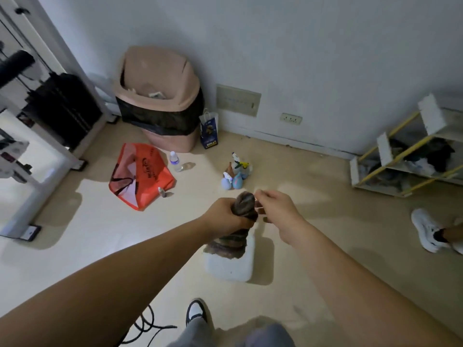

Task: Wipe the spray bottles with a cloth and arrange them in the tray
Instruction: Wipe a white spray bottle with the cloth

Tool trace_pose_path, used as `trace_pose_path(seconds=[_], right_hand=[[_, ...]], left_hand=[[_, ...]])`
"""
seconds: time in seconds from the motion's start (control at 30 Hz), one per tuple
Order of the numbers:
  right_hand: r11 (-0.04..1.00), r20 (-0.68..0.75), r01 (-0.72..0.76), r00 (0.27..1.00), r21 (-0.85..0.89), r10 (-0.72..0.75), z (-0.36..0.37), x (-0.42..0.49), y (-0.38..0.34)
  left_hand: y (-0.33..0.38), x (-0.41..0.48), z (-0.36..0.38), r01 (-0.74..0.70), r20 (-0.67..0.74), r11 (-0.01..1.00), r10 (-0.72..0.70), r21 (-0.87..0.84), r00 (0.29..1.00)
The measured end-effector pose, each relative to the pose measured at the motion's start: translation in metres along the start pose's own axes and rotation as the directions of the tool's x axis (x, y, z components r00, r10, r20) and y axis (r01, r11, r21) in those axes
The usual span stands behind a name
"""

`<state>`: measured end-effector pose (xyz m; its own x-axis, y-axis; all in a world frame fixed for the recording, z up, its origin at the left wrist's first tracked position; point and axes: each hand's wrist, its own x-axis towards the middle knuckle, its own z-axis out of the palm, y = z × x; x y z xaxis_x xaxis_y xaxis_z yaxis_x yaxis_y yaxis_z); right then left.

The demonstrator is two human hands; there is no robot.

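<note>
Left hand [226, 216]: I clench the hanging cloth [244, 204].
Right hand [278, 211]: curled at the cloth's top; grasp unclear.
Spray bottles [235, 174]: upright, just above both hands in frame.
Tray [230, 271]: under the cloth.

The pale beige floor [325, 186] carries a pink bin [160, 96] with a black liner against the wall, a blue paper bag [209, 132] just beside it, and a white shelf unit [400, 169] with yellow bars at the right. Nearer the middle, a red carrier bag [140, 174] lies flat with a clear water bottle [175, 161] and a small bottle [162, 192] at its edge. The spray bottles [235, 172] stand in a tight cluster, well apart from the white tray [230, 269], and a black cable [147, 326] trails at the bottom.
</note>
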<state>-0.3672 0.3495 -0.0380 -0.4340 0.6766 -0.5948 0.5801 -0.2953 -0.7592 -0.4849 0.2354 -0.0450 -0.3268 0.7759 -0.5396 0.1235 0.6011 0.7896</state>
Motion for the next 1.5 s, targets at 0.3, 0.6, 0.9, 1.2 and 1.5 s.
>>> trace_pose_path(seconds=[0.3,0.6,0.9,1.2,1.5], right_hand=[[0.997,0.229,-0.017,0.973,-0.071,0.033,-0.032,0.124,-0.069],[0.984,0.227,-0.002,0.973,-0.177,0.043,-0.014,0.268,-0.135],[0.944,0.253,-0.011,0.962,-0.329,0.100,0.023,0.469,-0.089],[0.891,0.243,0.097,0.970,-0.443,0.015,0.072,0.673,0.103],[0.878,0.293,0.107,0.955,-0.466,0.039,0.112,0.759,0.223]], left_hand=[[0.054,0.127,-0.054,0.019,0.023,0.986,-0.023,0.163,0.999],[0.062,0.265,-0.111,0.014,-0.006,0.994,-0.013,0.105,1.000],[-0.038,0.438,-0.105,-0.009,-0.035,0.983,0.016,0.185,0.999],[-0.216,0.615,-0.006,0.167,0.005,0.985,-0.167,-0.054,0.986],[-0.341,0.695,0.040,0.216,-0.006,0.956,-0.222,-0.201,0.975]])
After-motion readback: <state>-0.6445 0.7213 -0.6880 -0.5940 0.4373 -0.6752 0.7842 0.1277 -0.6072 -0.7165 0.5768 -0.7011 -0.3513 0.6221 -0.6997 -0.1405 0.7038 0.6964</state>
